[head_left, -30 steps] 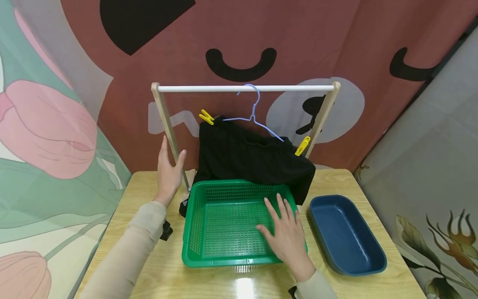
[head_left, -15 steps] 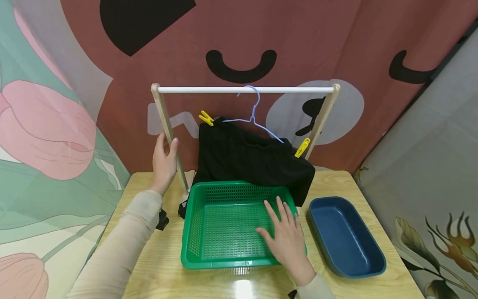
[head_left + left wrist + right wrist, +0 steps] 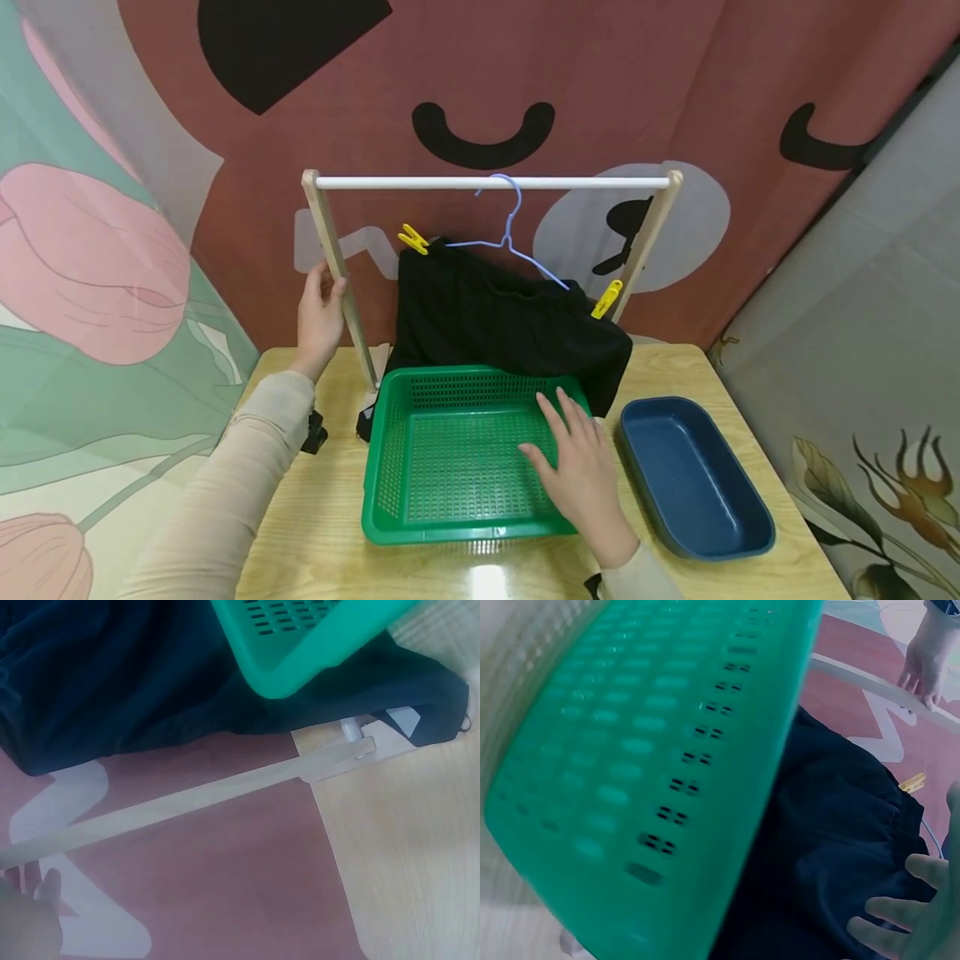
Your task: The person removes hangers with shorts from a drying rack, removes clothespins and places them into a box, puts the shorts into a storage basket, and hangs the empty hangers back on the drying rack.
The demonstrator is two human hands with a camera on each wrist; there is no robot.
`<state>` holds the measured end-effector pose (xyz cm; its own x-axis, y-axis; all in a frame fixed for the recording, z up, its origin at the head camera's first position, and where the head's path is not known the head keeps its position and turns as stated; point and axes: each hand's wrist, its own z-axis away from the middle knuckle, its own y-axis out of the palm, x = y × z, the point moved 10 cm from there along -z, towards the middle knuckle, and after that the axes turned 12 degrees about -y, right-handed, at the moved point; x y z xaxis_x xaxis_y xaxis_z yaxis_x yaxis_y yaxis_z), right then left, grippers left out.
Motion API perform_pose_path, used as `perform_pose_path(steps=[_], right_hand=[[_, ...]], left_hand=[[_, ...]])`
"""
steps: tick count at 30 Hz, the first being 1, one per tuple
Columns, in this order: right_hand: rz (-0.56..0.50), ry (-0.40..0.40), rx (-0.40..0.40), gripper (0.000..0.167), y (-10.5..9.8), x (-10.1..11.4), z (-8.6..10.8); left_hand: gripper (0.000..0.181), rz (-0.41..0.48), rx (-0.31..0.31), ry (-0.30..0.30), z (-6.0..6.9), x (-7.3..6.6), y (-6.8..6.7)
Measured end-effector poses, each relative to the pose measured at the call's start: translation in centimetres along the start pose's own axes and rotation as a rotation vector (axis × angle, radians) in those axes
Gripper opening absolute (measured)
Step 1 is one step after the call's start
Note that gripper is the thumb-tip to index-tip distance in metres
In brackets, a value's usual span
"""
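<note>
My left hand [image 3: 321, 315] is beside the left wooden post of a small clothes rack, fingers loosely bent, its thumb at the post's edge. It holds nothing that I can see; contact with the post is hard to tell. Over the right side of a green perforated basket [image 3: 450, 467] is my right hand [image 3: 581, 475], fingers spread, holding nothing. A black garment [image 3: 510, 321], with a gathered waistband, hangs tilted from a blue hanger [image 3: 512, 225]. Yellow clothespins are at its upper left [image 3: 413, 239] and upper right [image 3: 607, 299]. The basket hides its lower part.
The rack's white bar [image 3: 420, 182] runs across the back. To the right of the basket stands a dark blue tub [image 3: 701, 475] on the wooden table [image 3: 307, 517]. Patterned curtains close off the back and both sides.
My left hand has moved left, from in front of the rack's left post to its outer side, and its fingers have drawn in. The right hand shifts only slightly over the basket.
</note>
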<state>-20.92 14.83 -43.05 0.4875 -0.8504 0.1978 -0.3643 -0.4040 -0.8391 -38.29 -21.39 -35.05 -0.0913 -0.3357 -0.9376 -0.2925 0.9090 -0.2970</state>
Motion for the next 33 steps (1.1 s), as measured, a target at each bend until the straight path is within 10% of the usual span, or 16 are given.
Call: perform_pose_path(steps=[10,33], right_hand=[[0.036,-0.140,-0.269,0.070,-4.4,0.2,-1.5],[-0.030,-0.062,-0.416,0.037,-13.5,-4.5,-5.8]], left_hand=[[0.044,-0.061,0.057,-0.036,-0.7,0.5,0.6],[0.039,0.029,0.050,-0.038,-1.1,1.5,1.0]])
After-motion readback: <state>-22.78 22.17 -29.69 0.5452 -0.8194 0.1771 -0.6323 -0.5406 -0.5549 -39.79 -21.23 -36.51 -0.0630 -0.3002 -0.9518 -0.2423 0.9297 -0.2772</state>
